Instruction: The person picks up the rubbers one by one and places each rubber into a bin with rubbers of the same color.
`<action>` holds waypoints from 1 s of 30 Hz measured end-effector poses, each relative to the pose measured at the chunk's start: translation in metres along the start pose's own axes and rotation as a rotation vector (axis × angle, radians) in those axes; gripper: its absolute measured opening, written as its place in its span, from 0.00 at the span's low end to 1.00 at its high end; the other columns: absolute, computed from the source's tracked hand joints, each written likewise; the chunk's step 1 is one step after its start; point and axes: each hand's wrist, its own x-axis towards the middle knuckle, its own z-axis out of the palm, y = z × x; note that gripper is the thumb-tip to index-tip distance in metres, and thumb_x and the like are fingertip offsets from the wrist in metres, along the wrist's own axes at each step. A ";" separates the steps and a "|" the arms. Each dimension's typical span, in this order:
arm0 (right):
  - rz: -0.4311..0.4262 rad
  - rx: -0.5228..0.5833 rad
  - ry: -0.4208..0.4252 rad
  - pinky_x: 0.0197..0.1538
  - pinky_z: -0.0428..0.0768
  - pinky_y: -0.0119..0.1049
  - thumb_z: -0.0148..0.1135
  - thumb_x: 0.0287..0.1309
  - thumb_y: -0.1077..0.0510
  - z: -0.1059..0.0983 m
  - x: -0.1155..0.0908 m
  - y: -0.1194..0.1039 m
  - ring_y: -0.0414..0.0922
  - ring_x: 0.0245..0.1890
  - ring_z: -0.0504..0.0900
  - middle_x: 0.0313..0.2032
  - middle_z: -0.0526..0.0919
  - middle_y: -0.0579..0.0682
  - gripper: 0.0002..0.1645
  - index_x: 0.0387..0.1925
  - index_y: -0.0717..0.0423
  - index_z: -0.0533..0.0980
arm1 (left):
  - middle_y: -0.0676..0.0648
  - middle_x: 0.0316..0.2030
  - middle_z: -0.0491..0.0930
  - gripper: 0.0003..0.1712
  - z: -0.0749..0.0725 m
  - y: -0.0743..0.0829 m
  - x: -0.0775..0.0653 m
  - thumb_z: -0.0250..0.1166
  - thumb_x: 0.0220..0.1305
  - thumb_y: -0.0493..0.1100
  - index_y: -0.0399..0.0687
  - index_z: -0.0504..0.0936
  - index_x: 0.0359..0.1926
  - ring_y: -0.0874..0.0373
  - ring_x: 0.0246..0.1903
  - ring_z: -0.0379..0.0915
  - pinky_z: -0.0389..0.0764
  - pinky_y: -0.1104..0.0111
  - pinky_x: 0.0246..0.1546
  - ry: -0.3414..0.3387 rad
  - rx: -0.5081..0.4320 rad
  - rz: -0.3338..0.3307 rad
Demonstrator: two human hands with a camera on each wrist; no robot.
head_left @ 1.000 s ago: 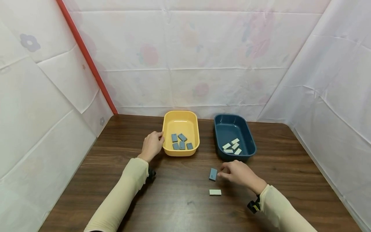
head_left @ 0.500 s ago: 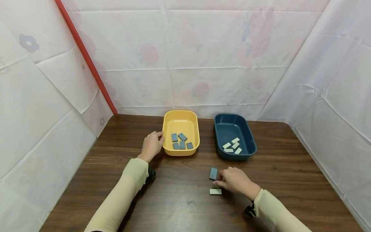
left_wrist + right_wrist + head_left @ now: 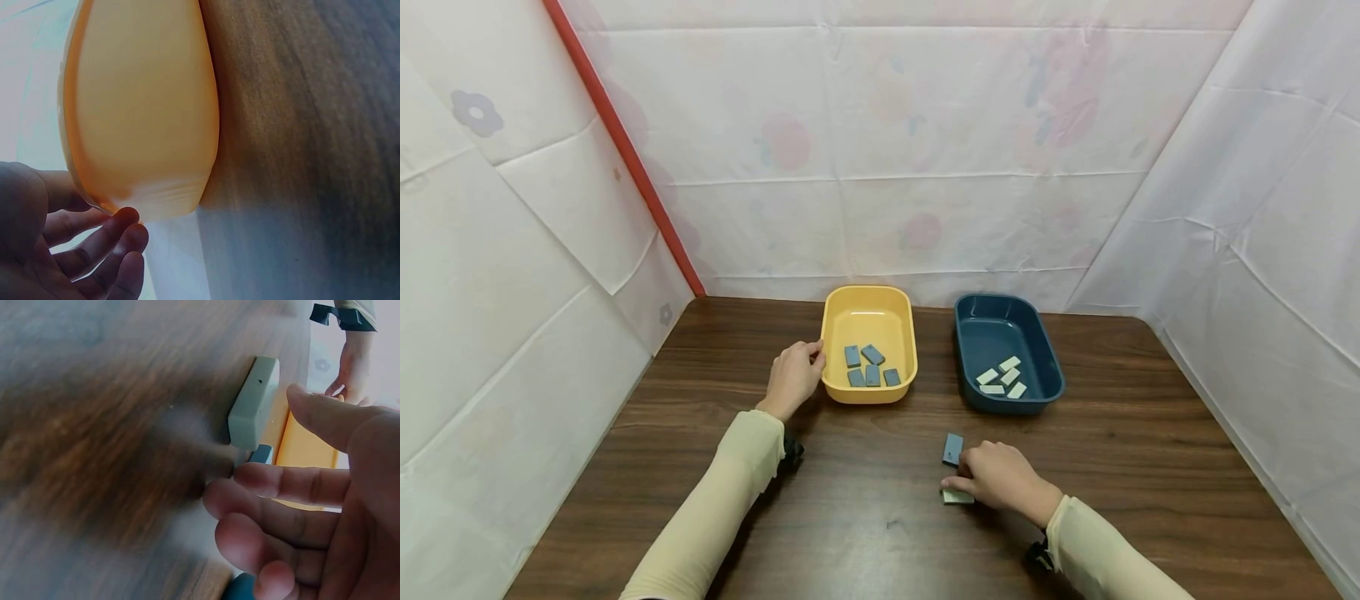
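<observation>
At the left side of a yellow plastic tray (image 3: pixel 868 398), my left hand (image 3: pixel 793 375) pinches the rim; the left wrist view shows its thumb and fingertips right at the tray's edge (image 3: pixel 144 106). My right hand (image 3: pixel 1003 477) hovers over a small pale green block (image 3: pixel 957 498) lying on the table. Its thumb and curved fingers stand around the block (image 3: pixel 253 403), which has a small dark dot, with a gap visible in the right wrist view. Just beyond lies a blue-grey block (image 3: pixel 952 448), near the right hand's knuckles.
Several blue-grey blocks (image 3: pixel 852 357) lie in the yellow tray. To its right stands a dark blue tray (image 3: pixel 996 307) with several pale green blocks (image 3: pixel 1009 364) in it. Behind the brown wooden table (image 3: pixel 850 517) hangs a white patterned sheet (image 3: pixel 865 208), with more sheets at both sides.
My right hand has moved left and toward me, from beside the blue-grey block to over the pale green one. The left hand has stayed at the yellow tray's rim.
</observation>
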 end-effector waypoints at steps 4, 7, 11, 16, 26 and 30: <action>0.008 0.003 -0.007 0.19 0.62 0.32 0.63 0.58 0.37 0.002 0.001 0.000 0.36 0.14 0.64 0.11 0.68 0.38 0.25 0.13 0.45 0.73 | 0.40 0.42 0.83 0.21 0.000 0.000 0.000 0.58 0.70 0.43 0.41 0.78 0.61 0.55 0.23 0.70 0.69 0.69 0.25 -0.002 0.000 -0.003; 0.014 0.001 -0.015 0.20 0.64 0.33 0.63 0.58 0.37 0.004 0.002 -0.001 0.37 0.15 0.65 0.12 0.69 0.39 0.25 0.14 0.45 0.73 | 0.40 0.42 0.82 0.21 0.001 0.000 0.000 0.58 0.69 0.42 0.41 0.78 0.61 0.55 0.23 0.69 0.69 0.69 0.24 -0.004 -0.002 -0.003; 0.022 0.014 -0.023 0.20 0.64 0.33 0.64 0.58 0.38 0.006 0.002 -0.002 0.37 0.15 0.66 0.13 0.70 0.39 0.23 0.15 0.46 0.73 | 0.40 0.42 0.82 0.22 0.001 0.001 0.000 0.58 0.70 0.42 0.41 0.77 0.62 0.56 0.21 0.68 0.69 0.69 0.23 -0.015 -0.012 -0.009; 0.025 0.023 -0.038 0.20 0.64 0.34 0.63 0.57 0.36 0.006 0.002 -0.007 0.38 0.15 0.66 0.13 0.70 0.40 0.26 0.14 0.46 0.73 | 0.40 0.42 0.82 0.21 0.000 0.001 0.000 0.58 0.69 0.42 0.41 0.78 0.61 0.55 0.22 0.68 0.69 0.69 0.23 -0.010 -0.006 -0.009; 0.021 0.031 -0.097 0.21 0.67 0.34 0.67 0.55 0.40 0.004 0.003 -0.012 0.37 0.16 0.68 0.15 0.72 0.39 0.20 0.18 0.46 0.76 | 0.40 0.40 0.82 0.21 0.000 -0.001 -0.001 0.58 0.70 0.42 0.40 0.78 0.61 0.56 0.22 0.69 0.69 0.69 0.24 0.000 -0.005 0.011; 0.023 0.034 -0.098 0.24 0.69 0.35 0.71 0.50 0.40 0.001 0.001 -0.011 0.37 0.19 0.69 0.18 0.74 0.39 0.18 0.22 0.46 0.76 | 0.40 0.40 0.82 0.21 0.001 -0.001 -0.001 0.58 0.70 0.42 0.40 0.78 0.60 0.56 0.21 0.68 0.69 0.70 0.23 0.003 -0.009 0.014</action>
